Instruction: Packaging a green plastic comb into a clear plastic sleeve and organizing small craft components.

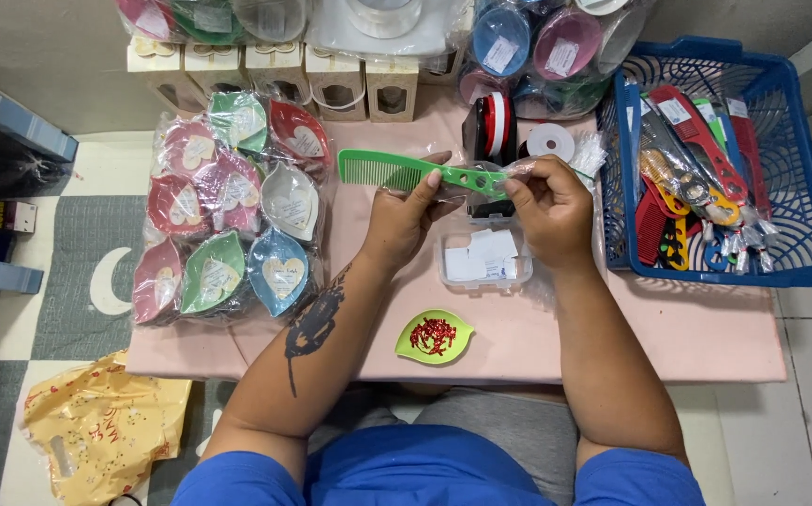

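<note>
A bright green comb [396, 171] is held level above a low pink table [706, 328]. My left hand [406, 217] pinches its middle, teeth pointing left. My right hand [548, 208] grips the handle end, where a clear plastic sleeve [509, 171] covers the comb. Below the hands lies a clear plastic box [485, 259] with white labels inside. A small green leaf-shaped dish [434, 336] with red bits sits near the table's front edge.
A blue basket [804, 187] at the right holds several bagged combs. Wrapped leaf-shaped dishes [228, 215] cover the table's left side. A tape dispenser [492, 126] and a white tape roll [550, 141] stand behind the hands. A yellow bag [101, 426] lies on the floor.
</note>
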